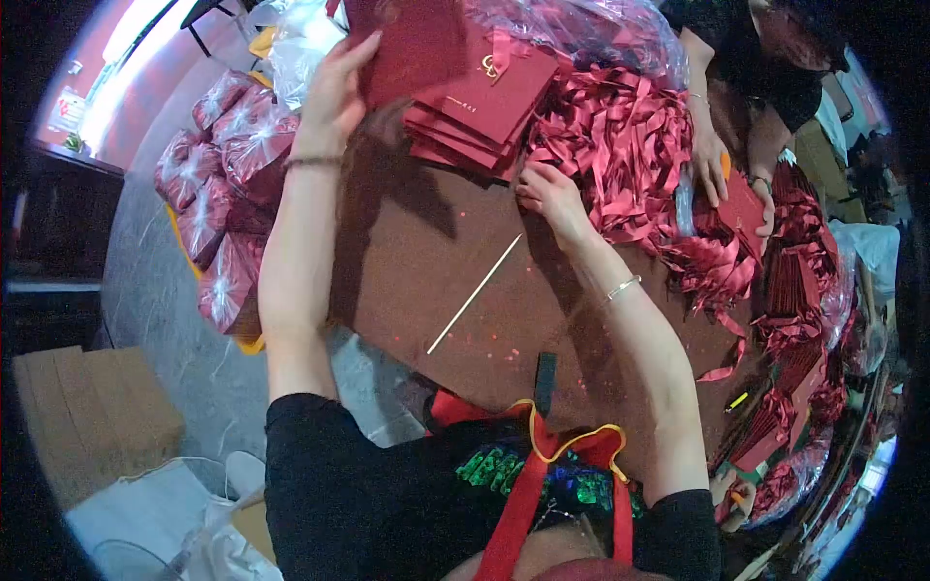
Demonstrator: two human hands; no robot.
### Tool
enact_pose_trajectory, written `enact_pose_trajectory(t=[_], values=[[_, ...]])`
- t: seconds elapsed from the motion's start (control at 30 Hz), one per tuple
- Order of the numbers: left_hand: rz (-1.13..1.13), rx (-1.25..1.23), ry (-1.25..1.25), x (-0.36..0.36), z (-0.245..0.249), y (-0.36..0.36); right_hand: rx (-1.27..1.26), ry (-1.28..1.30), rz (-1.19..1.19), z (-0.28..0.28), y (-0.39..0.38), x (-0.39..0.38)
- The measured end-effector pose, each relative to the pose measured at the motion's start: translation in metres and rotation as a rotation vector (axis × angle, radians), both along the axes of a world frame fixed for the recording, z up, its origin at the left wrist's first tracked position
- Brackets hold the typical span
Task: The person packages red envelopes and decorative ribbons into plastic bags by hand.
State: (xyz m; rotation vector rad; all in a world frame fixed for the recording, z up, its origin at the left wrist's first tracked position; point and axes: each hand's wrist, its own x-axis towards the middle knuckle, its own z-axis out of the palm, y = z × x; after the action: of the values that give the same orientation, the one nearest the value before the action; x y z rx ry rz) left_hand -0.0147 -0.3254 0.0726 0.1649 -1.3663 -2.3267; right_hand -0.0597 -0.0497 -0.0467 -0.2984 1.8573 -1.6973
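My left hand [341, 85] is raised at the table's far left, its fingers closed on the edge of a flat dark-red paper bag [412, 48]. Just right of that bag lies an uneven stack of similar red bags [484, 114], the top one bearing a gold mark and a pink-red ribbon. My right hand [554, 198] is at the stack's near right corner, beside a large heap of shiny red ribbons [620, 145]. Its fingers are curled together, and whatever may be between them is hidden. A thin pale stick [475, 293] lies on the brown tabletop [417, 242].
Clear plastic bags of red material [228, 213] are piled at left, with cardboard boxes [97, 412] below. Across the table, a co-worker's hands [722, 179] hold another red piece. Ribboned red stacks [794, 261] and a yellow marker [736, 402] lie along the right.
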Motion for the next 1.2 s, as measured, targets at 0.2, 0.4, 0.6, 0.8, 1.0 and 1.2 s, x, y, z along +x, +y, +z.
enact_pose_trajectory(t=[0.2, 0.4, 0.6, 0.8, 1.0, 1.2], values=[[0.095, -0.944, -0.326, -0.098, -0.082, -0.002, -0.207, -0.059, -0.208, 0.021, -0.037, -0.007], [-0.335, -0.560, -0.473, -0.088, -0.078, -0.003, -0.350, -0.345, -0.219, 0.040, -0.064, -0.034], [-0.347, -0.462, -0.502, -0.049, -0.052, 0.022, -0.411, -0.518, -0.225, 0.044, -0.071, -0.028], [-0.320, -0.150, -0.630, -0.005, -0.062, 0.011, -0.538, -0.375, -0.246, 0.044, -0.074, 0.016], [-0.216, 0.156, -0.392, 0.064, -0.093, -0.016, -0.418, -0.164, -0.222, 0.083, -0.081, 0.065], [-0.056, 0.007, -0.204, 0.102, -0.061, 0.014, -0.166, 0.058, -0.092, 0.109, -0.047, 0.092]])
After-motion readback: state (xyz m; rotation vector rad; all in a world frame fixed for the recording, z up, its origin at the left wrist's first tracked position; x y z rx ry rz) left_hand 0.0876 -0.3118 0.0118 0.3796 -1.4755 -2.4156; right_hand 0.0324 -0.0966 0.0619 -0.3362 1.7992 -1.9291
